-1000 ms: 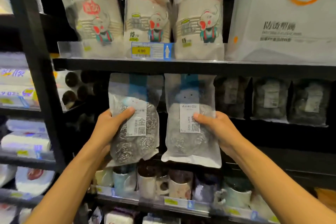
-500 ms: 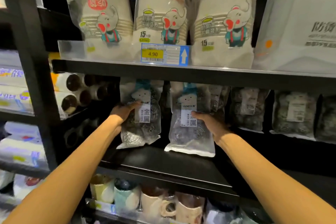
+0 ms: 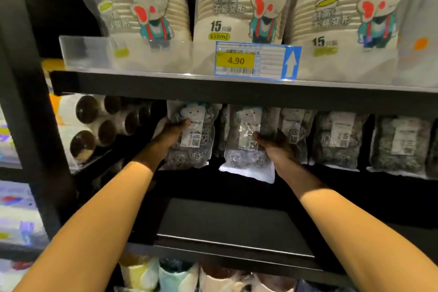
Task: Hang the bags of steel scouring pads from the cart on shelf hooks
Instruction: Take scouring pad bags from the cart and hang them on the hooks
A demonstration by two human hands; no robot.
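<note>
Steel-pad bags [image 3: 189, 156]: left hand [image 3: 171, 131], right hand [image 3: 273, 147]

I get strong light from above: glare on the elephant-printed packs [image 3: 239, 7], deep shadow under the shelf [image 3: 213, 89], soft blur throughout, straight lines bowing at the edges.

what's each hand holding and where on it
Left hand grips the left bag by its left edge; right hand grips the right bag by its right edge.
</note>
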